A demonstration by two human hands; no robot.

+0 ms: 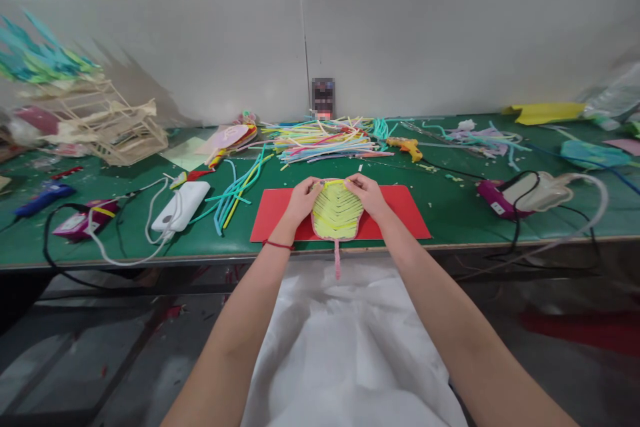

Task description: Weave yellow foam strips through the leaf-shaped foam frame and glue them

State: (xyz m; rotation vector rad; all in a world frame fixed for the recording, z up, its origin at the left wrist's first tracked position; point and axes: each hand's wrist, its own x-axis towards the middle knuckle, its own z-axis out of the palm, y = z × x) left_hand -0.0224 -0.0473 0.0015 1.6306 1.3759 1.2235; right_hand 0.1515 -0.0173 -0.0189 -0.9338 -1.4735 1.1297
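Observation:
A yellow hand fan (pixel 338 210), as it looks, has a pink rim and a pink stem that hangs past the table's front edge. Its yellow strips form a V-shaped pattern. My left hand (pixel 304 201) pinches the upper left of its rim, while my right hand (pixel 369 193) has its fingers closed on the upper right. Beneath the fan lies a red rectangular sheet or board (pixel 405 212) on the green table. The fingertips are partly hidden at the rim.
Behind is a pile of coloured pipe cleaners (pixel 325 143), with more (pixel 240 187) to the left. A yellow glue gun (pixel 407 147), white power bank (pixel 183 207), cabled purple devices (pixel 500 199) and a stick model (pixel 113 123) surround the work. A grey partition (pixel 425 40) stands behind.

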